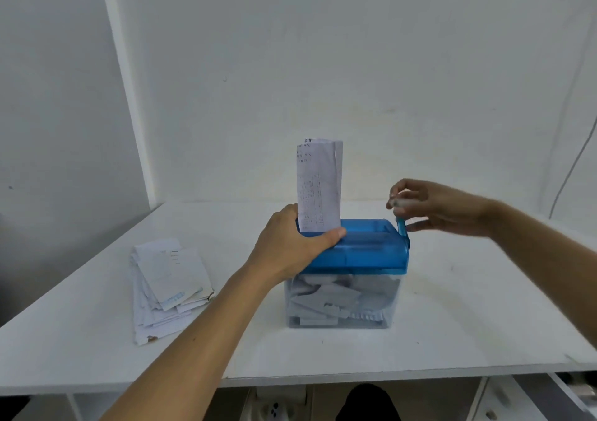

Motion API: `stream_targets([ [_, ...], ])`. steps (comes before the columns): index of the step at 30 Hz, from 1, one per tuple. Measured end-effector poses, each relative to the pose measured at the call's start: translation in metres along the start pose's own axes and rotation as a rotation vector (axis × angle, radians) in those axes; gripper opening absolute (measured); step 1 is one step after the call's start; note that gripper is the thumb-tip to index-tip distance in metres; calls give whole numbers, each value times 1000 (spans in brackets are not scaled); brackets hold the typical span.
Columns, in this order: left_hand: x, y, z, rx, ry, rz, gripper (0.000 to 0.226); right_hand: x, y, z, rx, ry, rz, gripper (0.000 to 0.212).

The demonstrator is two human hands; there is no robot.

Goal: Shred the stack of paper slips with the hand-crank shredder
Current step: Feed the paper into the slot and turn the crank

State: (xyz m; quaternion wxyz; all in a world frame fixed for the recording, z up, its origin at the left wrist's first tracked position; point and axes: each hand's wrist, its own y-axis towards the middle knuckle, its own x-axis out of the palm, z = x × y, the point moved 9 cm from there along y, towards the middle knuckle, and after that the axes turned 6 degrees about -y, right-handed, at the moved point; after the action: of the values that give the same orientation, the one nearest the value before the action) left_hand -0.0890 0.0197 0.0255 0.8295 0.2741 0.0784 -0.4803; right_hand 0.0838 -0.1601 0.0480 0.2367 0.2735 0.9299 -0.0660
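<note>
Head view, from the left: the stack of paper slips (pixel 168 288) is laid on the table (pixel 484 323) near the shredder (pixel 371 252), presumably so the next one is within reach. The shredder's lid is clamped at its left end by the left hand (pixel 290 246), seemingly to steady it. One slip (pixel 319 184) is stood upright in the slot. The crank handle (pixel 402 226) is pinched by the curled fingers of the right hand (pixel 429 205), ready for turning.

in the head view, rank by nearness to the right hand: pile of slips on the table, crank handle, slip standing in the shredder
1. crank handle, at the right end of the shredder, pinched by the right hand.
2. upright slip, standing in the shredder's top, left of the hand.
3. pile of slips, far left on the table.
</note>
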Motion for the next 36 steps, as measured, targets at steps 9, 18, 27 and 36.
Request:
stream_targets([
  [9,3,-4,4,9,19,-19,91,21,-12,31,-161,-90,630,23],
  [18,3,-2,-2,-15,60,10,107,69,-59,77,-132,-84,630,27],
  [27,1,-1,-6,-47,136,10,111,73,-101,38,-133,-626,430,15],
  [36,2,-4,-1,-40,105,-33,101,22,-115,-50,-435,-784,682,25],
])
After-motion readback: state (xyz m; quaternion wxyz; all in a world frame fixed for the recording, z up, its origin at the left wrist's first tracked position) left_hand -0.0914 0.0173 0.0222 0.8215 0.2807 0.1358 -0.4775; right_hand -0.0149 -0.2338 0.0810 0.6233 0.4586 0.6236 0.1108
